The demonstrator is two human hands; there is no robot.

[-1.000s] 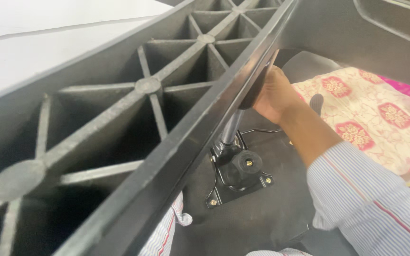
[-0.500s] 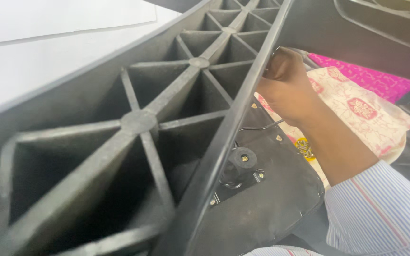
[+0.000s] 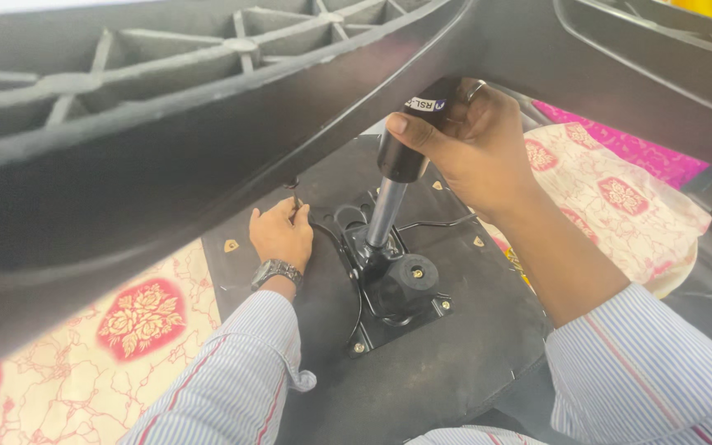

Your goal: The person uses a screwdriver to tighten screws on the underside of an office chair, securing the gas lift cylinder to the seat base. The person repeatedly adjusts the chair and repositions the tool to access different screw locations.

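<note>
We are looking down at a cream cloth (image 3: 138, 321) printed with red flowers and thin red vines, which is covering the floor at the lower left and lying again at the upper right beside a strip of bright pink fabric (image 3: 644, 156). A yellow patch is showing at the top right corner, and a pale surface is showing along the top left edge.

An upturned black seat base (image 3: 438, 371) is lying on the cloth, its flat underside facing us. A black metal mechanism plate (image 3: 393, 301) is sitting near the middle of that underside, with brass-coloured screws showing at its corners and a round black knob on top. A gas lift cylinder (image 3: 389, 202) is standing up from the plate, tilting slightly, silver at the bottom and black at the top.

Our right hand (image 3: 475, 144) is wrapping all its fingers tightly around the black top of the cylinder, with a ring showing on 1 finger. Our left hand (image 3: 280, 235), wearing a wristwatch (image 3: 274, 270), is resting on the seat base near its left edge, fingers curled around a thin dark tool; we cannot tell exactly what it is. Both sleeves are white with fine stripes.

A large black plastic star-shaped chair base (image 3: 166, 107) with ribbed arms is filling the top of the view, above our hands.
</note>
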